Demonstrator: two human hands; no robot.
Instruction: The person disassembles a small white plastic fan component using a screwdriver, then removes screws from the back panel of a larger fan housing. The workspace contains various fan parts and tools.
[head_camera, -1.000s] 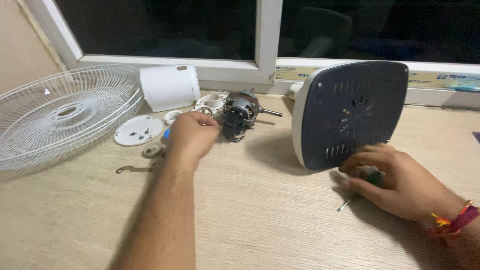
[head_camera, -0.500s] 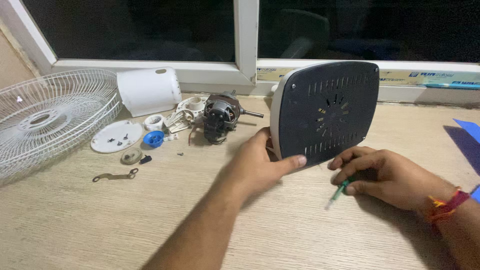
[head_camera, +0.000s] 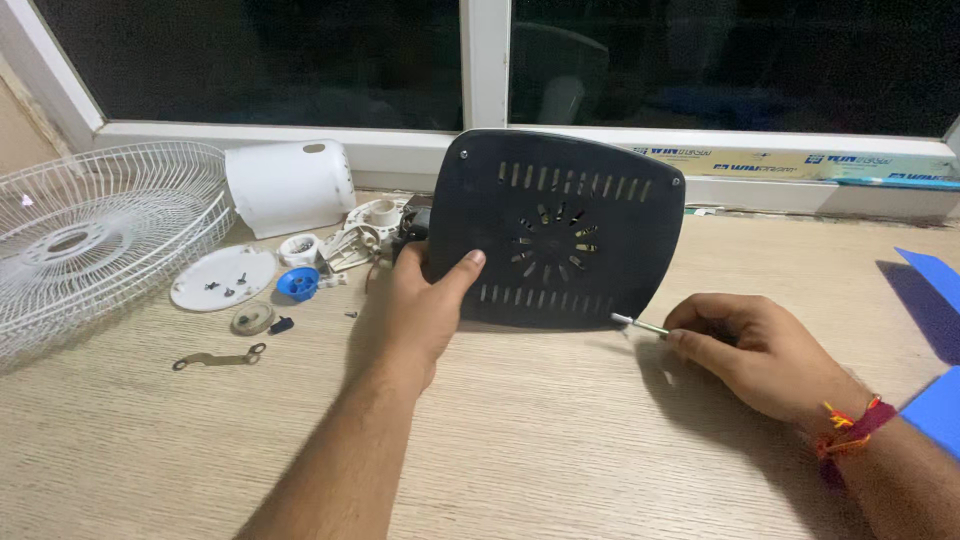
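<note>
A: What's the setting?

B: A pale wooden table (head_camera: 560, 440) runs under a dark window with a white frame (head_camera: 485, 70).

A: And the biggest thing on it?

B: A white wire fan guard (head_camera: 90, 230), lying well off to the left of the left hand (head_camera: 420, 305). Next comes the dark vented panel (head_camera: 560, 235), propped upright on its lower edge. The left hand is clamped on its left side, thumb across the front face, fingers wrapped behind.

A: The right hand?

B: The right hand (head_camera: 755, 350) rests on the table at the panel's lower right corner, fingers pinched together on a thin screwdriver (head_camera: 640, 325). The tip points left and sits right at the panel's bottom edge.

A: What else is around?

B: Beyond and left of the left hand, a white cylindrical cover (head_camera: 290, 185) lies on its side. Nearer, a white round plate (head_camera: 222, 278) with screws on it. Just left of the left hand's knuckles sits a blue cap (head_camera: 297, 283), and lower left of that a flat metal bracket (head_camera: 220, 357). A blue sheet (head_camera: 930, 285) lies far right of the right hand.
</note>
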